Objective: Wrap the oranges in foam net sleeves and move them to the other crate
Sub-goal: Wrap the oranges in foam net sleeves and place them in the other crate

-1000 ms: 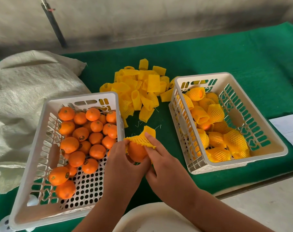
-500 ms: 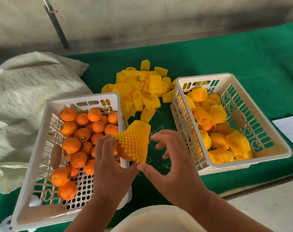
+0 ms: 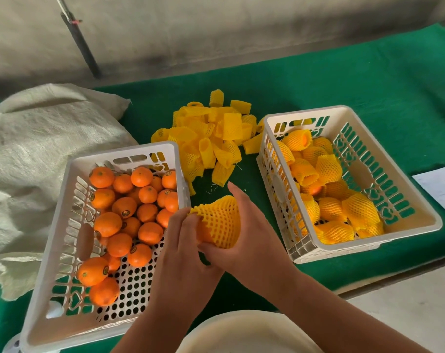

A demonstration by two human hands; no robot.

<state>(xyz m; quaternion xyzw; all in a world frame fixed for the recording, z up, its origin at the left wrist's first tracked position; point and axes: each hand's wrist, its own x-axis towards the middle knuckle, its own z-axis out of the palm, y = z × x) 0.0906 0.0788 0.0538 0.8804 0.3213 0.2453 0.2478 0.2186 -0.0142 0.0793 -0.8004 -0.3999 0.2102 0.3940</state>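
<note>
Hands are working at lower centre — left hand [image 3: 184, 240] and right hand [image 3: 252, 240] both gripping a half-sleeved orange [image 3: 217, 222]. Roughly a dozen are sitting wrapped in the right crate [image 3: 409, 189] — about two dozen are waiting bare in the left crate [image 3: 71, 200].

We have both forearms reaching in from below, our left hand [image 3: 183, 240] and right hand [image 3: 252, 240] meeting at centre, fingers curled inward (thumbs nearly touching), right index finger extended upward.
</note>
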